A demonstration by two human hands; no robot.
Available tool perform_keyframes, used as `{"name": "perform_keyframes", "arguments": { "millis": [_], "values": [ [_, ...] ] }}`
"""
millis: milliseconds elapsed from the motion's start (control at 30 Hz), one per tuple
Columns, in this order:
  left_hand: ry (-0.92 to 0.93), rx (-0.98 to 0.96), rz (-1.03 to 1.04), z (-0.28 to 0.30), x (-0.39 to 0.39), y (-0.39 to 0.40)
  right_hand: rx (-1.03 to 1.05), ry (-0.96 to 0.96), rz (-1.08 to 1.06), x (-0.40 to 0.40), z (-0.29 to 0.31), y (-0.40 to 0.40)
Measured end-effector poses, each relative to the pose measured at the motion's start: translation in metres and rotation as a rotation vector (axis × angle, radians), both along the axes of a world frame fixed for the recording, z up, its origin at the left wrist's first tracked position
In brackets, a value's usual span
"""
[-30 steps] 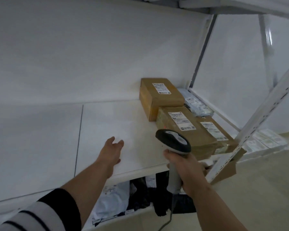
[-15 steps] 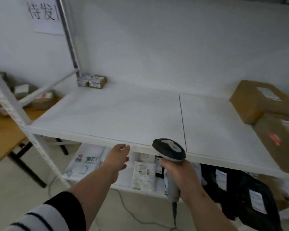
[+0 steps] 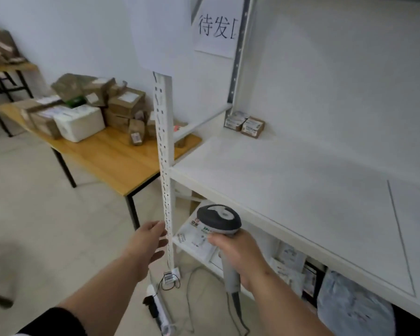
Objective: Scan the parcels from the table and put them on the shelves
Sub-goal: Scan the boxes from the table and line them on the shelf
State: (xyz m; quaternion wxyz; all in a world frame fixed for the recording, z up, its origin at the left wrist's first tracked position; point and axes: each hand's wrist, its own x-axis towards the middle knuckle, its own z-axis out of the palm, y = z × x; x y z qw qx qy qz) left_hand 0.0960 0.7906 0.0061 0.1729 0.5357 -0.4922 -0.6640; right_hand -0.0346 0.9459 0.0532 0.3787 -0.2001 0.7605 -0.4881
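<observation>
- Our right hand (image 3: 238, 248) has its grip curled round the handle of the grey and white handheld barcode scanner (image 3: 220, 220), low in the middle of the frame, with its head pointing toward the left.
- Our left hand (image 3: 147, 243) is empty, its grip slack with fingers relaxed, just in front of the white perforated shelf upright (image 3: 164, 151).
- The parcels (image 3: 83, 110), a heap of brown cardboard boxes and one white package, lie on the wooden surface (image 3: 112, 156) in the left half of the frame, well apart from both hands.
- We judge the step in hand is fetching the next parcel. To do it well, we should pass left of the upright, take one box with the free hand, and turn its label up before we aim the scanner.
- The scanner's trailing cable (image 3: 238, 311) could snag on the shelf foot, so we keep it slack.
- Compared with half a second ago, our view has swung left: the brown boxes on the right of the white shelf board (image 3: 301, 190) are out of frame, the surface now shows fully, and the left hand has left the shelf edge.
</observation>
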Motion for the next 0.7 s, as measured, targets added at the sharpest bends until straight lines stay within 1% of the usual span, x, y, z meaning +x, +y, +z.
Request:
{"name": "perform_keyframes", "arguments": {
  "millis": [133,200,300,433,567,700],
  "values": [
    [0.000,0.019,0.055,-0.015,0.041,-0.079,0.042,0.029,0.119,0.031,-0.016,-0.083],
    [-0.006,0.038,0.051,-0.021,0.059,-0.124,0.059,0.031,0.101,0.048,-0.026,-0.131],
    [-0.047,0.047,0.013,-0.025,0.083,-0.189,0.064,-0.024,0.040,0.076,-0.043,-0.197],
    [-0.092,0.034,-0.008,-0.036,0.103,-0.270,0.090,-0.079,-0.018,0.100,-0.059,-0.260],
    [-0.102,0.070,-0.047,-0.046,0.098,-0.312,0.118,-0.105,-0.095,0.100,-0.072,-0.299],
    [-0.116,0.096,-0.111,-0.054,0.075,-0.336,0.154,-0.098,-0.110,0.083,-0.082,-0.337]
  ]
}}
